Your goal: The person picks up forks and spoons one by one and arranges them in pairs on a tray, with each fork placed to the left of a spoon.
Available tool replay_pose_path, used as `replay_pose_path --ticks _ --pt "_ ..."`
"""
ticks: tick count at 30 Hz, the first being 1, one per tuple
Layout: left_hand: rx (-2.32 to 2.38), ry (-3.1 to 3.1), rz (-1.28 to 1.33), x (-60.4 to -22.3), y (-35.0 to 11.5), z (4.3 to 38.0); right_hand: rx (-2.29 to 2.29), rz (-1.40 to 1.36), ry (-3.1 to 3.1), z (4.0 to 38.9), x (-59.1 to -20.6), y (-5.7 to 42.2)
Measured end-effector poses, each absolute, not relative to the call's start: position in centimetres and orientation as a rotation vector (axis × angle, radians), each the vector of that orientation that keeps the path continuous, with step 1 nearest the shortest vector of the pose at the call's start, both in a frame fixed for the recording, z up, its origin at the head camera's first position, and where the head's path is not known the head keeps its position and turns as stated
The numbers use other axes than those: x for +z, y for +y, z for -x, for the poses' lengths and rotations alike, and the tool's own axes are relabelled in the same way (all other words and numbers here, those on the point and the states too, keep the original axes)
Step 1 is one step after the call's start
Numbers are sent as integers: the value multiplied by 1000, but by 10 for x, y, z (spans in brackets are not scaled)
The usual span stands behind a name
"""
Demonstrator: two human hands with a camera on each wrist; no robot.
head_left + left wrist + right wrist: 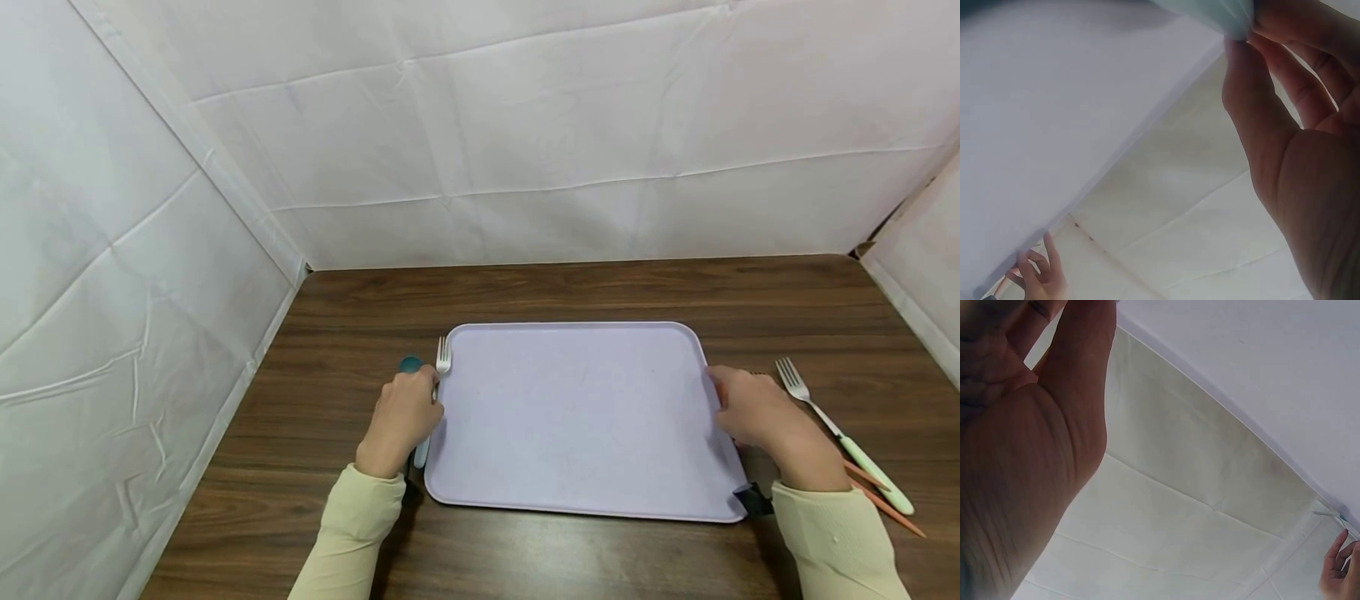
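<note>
A pale lavender tray [570, 417] lies flat on the dark wood table. My left hand [405, 417] is at its left edge and pinches a fork [444, 357] with a pale blue handle, tines pointing away from me. In the left wrist view, thumb and finger meet on a pale teal piece [1229, 19]. A dark teal rounded end, perhaps a spoon [410, 364], shows just beyond that hand. At the opposite side, my right hand [765, 417] has its fingertips at the tray's right rim; whether they grip it is hidden.
Right of the right hand lies a fork [862, 458] with a pale green handle, set diagonally. Orange sticks [892, 508] lie partly under it and behind the forearm. White sheeting [525, 192] walls the table's back and both sides.
</note>
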State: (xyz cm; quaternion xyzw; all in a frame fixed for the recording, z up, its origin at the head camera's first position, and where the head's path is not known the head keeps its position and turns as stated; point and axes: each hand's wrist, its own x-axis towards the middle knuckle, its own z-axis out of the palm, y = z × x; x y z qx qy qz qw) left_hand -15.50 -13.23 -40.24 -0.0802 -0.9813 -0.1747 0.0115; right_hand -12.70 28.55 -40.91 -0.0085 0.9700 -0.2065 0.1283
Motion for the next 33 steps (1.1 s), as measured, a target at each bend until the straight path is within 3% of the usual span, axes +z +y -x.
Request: replay_pose_path --ticks 22,33 --pt "-562 -3094 362 -406 -113 156 -618 0 2800 127 -409 285" --pt "-556 -3228 680 -398 -127 119 -621 -9 2799 127 -409 286"
